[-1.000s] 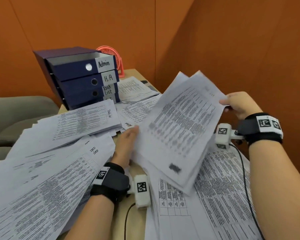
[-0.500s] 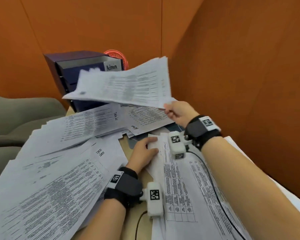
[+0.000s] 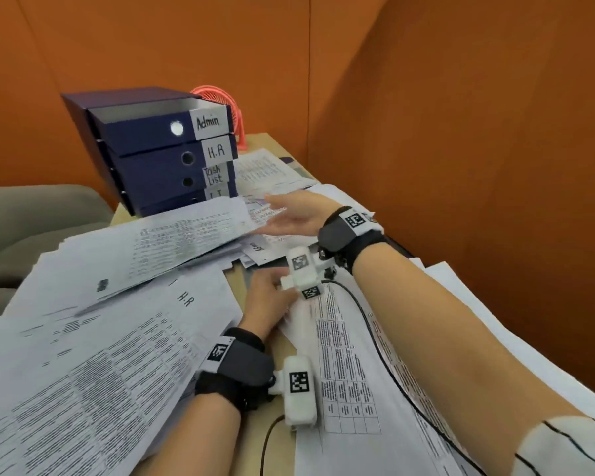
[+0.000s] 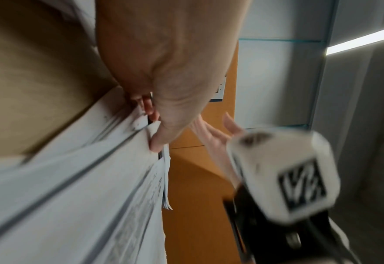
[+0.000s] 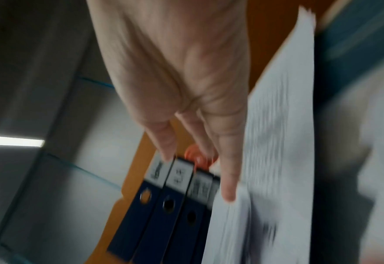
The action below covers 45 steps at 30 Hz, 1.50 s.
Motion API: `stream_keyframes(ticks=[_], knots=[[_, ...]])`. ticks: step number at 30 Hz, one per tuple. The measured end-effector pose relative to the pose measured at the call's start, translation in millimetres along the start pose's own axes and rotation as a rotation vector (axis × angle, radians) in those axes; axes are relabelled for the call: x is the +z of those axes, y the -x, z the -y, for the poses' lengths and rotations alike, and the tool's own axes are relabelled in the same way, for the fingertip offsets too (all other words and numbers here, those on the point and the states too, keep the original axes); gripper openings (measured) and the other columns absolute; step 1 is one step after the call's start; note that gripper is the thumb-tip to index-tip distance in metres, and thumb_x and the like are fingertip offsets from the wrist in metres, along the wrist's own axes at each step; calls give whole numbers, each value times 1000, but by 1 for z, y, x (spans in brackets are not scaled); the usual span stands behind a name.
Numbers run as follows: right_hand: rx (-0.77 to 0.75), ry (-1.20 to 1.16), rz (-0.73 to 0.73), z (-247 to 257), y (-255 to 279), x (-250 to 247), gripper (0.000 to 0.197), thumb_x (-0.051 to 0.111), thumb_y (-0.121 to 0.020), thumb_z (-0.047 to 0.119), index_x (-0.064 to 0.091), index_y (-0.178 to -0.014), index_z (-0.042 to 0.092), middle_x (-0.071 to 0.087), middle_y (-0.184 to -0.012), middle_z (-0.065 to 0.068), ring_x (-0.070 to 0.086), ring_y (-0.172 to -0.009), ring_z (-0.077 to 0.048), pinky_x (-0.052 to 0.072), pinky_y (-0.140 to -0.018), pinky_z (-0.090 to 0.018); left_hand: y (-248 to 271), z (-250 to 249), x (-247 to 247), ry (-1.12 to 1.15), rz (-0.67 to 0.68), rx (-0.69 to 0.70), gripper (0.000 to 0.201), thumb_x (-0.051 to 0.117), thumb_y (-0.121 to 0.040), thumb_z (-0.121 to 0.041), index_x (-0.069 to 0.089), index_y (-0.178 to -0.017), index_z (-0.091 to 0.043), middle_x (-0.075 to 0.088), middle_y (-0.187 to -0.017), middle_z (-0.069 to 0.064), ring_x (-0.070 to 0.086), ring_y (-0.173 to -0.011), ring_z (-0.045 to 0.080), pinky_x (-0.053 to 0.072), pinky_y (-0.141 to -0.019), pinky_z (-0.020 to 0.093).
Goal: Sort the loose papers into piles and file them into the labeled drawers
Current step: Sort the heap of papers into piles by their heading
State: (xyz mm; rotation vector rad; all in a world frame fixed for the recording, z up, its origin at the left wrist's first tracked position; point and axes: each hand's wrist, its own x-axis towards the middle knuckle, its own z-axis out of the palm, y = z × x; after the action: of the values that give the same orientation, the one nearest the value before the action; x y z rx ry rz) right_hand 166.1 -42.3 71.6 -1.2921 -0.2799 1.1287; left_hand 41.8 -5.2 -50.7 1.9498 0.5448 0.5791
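Observation:
A dark blue drawer unit (image 3: 152,156) (image 5: 164,214) stands at the back left, labelled Admin, H.R, Task List and I.T. Its Admin drawer (image 3: 145,128) is pulled out a little. Printed papers cover the table. My right hand (image 3: 282,214) (image 5: 200,160) reaches left with straight fingers, its fingertips against a stack of sheets (image 3: 172,242) (image 5: 277,142) lying before the drawers. My left hand (image 3: 268,300) (image 4: 155,128) rests on the edge of the near-right pile (image 3: 351,372), thumb on top. The right wrist camera hides its fingertips in the head view.
A pile marked H.R (image 3: 117,338) fills the near left. More sheets, one marked Admin (image 3: 258,249), lie under my right hand. A pink fan (image 3: 220,97) stands behind the drawers. A grey chair (image 3: 31,218) is on the left. Orange walls close the back and right. Bare table (image 3: 272,139) shows at the back.
My right hand swung the stack it held over to the left, laid it on the pile before the drawers and let go. My left hand stayed on the central papers.

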Motion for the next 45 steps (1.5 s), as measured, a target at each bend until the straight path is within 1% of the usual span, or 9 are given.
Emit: stream_keyframes(ticks=[6, 11, 14, 21, 25, 31, 37, 39, 45], knots=[[14, 842, -333, 12, 79, -125, 36, 55, -98, 14, 56, -133, 3, 57, -133, -26, 65, -112, -28, 53, -96, -39, -3, 2, -1, 139, -160, -40, 22, 66, -84, -1, 69, -104, -11, 68, -102, 5, 60, -88, 15, 50, -84, 26], [241, 1414, -145, -25, 110, -152, 61, 73, -87, 29, 47, -143, 32, 50, -142, 6, 49, -129, -20, 45, -105, -38, -1, -4, 6, 4, 75, 22, 35, 72, -85, -22, 65, -119, -19, 59, -125, -1, 54, -116, 16, 44, -100, 33], [239, 1575, -153, -39, 105, -144, 81, 80, -78, 40, 37, -147, 40, 38, -149, 4, 41, -133, -24, 36, -104, -41, -1, -2, 9, -81, 90, -33, 46, 75, -82, -23, 61, -125, -16, 53, -131, 3, 51, -121, 20, 41, -106, 42], [129, 1714, -76, -45, 93, -127, 42, 74, -84, 33, 59, -121, 21, 56, -120, -2, 54, -100, -19, 40, -76, -30, 4, -6, 11, -130, 171, -75, 52, 76, -81, -34, 61, -127, -15, 53, -133, 2, 52, -120, 18, 42, -100, 32], [-152, 1609, -234, -38, 92, -132, 14, 64, -92, 27, 54, -82, 29, 53, -86, 8, 49, -75, -12, 32, -59, -23, 4, -4, 12, -295, 181, -69, 63, 75, -80, -42, 55, -133, -15, 43, -141, 7, 40, -133, 25, 35, -110, 43], [-394, 1381, -357, -10, 87, -118, 11, 58, -91, 11, 59, -85, 20, 55, -79, 6, 47, -68, -11, 32, -58, -25, 7, -13, 8, 2, -44, 76, 27, 63, -91, -36, 67, -114, -22, 56, -130, -1, 49, -125, 16, 37, -109, 41], [-768, 1050, -548, -2, 72, -91, 11, 57, -93, 12, 67, -96, 17, 67, -99, 4, 57, -86, -10, 40, -81, -22, 20, -32, 5, 159, 321, 39, 29, 68, -89, -23, 60, -117, -23, 70, -110, -5, 69, -96, 11, 57, -82, 29], [-845, 926, -636, -1, 72, -95, 26, 61, -91, 11, 65, -115, 18, 64, -114, 6, 54, -103, -7, 37, -89, -11, 18, -28, 6, 78, 217, 39, 18, 58, -95, -14, 62, -112, -17, 71, -106, 1, 69, -95, 17, 58, -83, 36], [-683, 316, -689, -24, 63, -139, 70, 72, -88, 23, 36, -148, 19, 38, -151, -1, 35, -139, -18, 34, -111, -37, 12, -23, 4, 495, -62, -148, 30, 43, -98, -6, 55, -123, -17, 69, -106, 6, 68, -89, 24, 56, -70, 35]])
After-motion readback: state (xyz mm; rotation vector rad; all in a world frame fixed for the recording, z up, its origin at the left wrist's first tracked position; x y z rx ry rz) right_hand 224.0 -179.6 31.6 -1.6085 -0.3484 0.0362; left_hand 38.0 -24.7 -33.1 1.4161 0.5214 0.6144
